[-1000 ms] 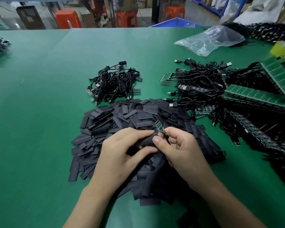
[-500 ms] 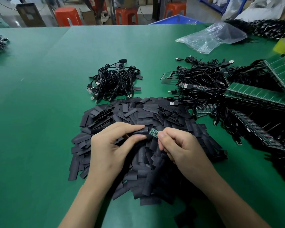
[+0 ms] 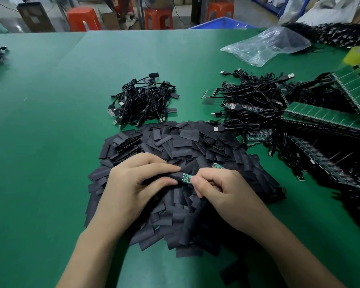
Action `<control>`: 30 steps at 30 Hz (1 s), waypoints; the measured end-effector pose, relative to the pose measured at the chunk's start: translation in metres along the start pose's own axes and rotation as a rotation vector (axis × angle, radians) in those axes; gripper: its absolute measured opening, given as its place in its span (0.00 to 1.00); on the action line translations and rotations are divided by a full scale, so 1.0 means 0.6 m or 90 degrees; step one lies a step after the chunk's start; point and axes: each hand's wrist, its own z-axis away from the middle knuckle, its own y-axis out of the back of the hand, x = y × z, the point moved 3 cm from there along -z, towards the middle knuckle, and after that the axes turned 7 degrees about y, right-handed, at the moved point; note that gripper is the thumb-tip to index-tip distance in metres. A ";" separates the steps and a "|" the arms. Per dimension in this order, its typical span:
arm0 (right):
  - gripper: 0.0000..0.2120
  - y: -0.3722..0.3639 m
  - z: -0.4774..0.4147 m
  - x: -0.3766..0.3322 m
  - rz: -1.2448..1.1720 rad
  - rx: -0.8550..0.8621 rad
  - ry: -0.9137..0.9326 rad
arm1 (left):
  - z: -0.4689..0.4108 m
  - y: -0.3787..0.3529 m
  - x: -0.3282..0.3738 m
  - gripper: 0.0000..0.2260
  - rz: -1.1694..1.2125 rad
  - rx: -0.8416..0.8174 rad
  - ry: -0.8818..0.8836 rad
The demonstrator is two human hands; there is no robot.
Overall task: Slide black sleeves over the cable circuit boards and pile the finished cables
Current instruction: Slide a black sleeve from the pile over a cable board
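Left hand: black sleeve pinched between thumb and forefinger.
Right hand: circuit board pinched, its end held at the sleeve mouth.
Done: finished cables piled beyond the loose sleeves.
Left: bare cables at right, many judged unsleeved.

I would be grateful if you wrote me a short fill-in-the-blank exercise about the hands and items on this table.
1. The left hand pinches a sleeve coloured ____.
2. The right hand grips a small circuit board coloured ____.
3. A crumpled clear ____ bag lies on the table, far right.

Missing words: black; green; plastic.
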 end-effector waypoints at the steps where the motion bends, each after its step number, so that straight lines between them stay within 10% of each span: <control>1: 0.19 0.001 0.000 0.000 -0.001 -0.008 0.000 | 0.000 0.002 0.000 0.09 0.007 -0.009 0.002; 30: 0.18 0.007 0.001 0.004 0.005 -0.087 -0.010 | 0.005 -0.001 0.012 0.10 0.060 -0.078 0.031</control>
